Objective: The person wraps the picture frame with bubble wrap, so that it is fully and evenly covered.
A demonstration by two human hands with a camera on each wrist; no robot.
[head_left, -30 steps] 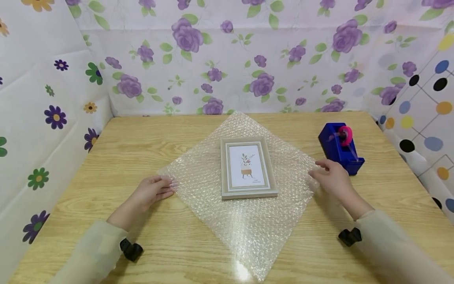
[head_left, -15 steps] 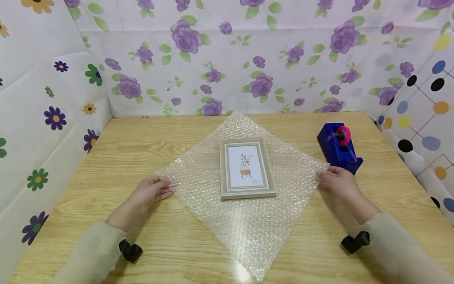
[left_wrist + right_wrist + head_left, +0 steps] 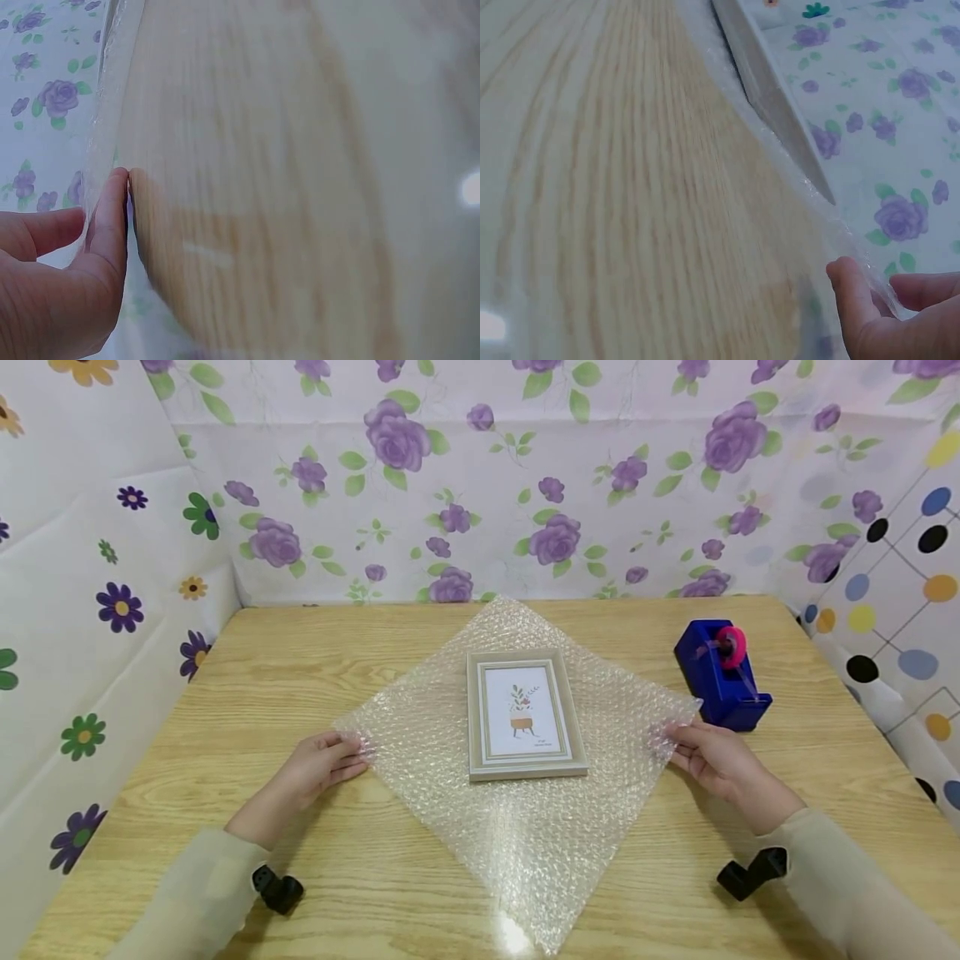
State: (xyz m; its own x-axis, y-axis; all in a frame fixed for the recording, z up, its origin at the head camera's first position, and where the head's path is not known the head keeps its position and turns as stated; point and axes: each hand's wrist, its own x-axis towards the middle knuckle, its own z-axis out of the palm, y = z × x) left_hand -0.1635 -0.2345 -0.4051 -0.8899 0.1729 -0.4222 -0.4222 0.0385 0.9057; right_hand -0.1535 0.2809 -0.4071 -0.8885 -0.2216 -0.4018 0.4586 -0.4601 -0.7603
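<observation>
A sheet of bubble wrap (image 3: pixel 420 735) lies spread like a diamond on the wooden table. On its middle rests a picture frame (image 3: pixel 475 718), pale and face up, with a potted-plant print inside. My left hand (image 3: pixel 318 764) pinches the sheet's left corner, thumb on top. At the opposite corner my right hand (image 3: pixel 720 764) holds the wrap between thumb and fingers, the corner slightly raised. The wrap's edge (image 3: pixel 810 187) runs into the right hand's grip in the right wrist view. In the left wrist view, the wrap's edge (image 3: pixel 109 90) passes at the left fingertips.
A blue tape dispenser (image 3: pixel 716 677) with a pink-cored roll stands just beyond the right hand. Flowered cloth (image 3: pixel 465 485) hangs behind the table (image 3: pixel 300 652), with patterned cloth along both sides. Each wrist carries a small black camera.
My right hand has shifted outward and slightly nearer, taking hold of the wrap's right corner, which now lifts a little. The left hand and the picture frame have stayed in place.
</observation>
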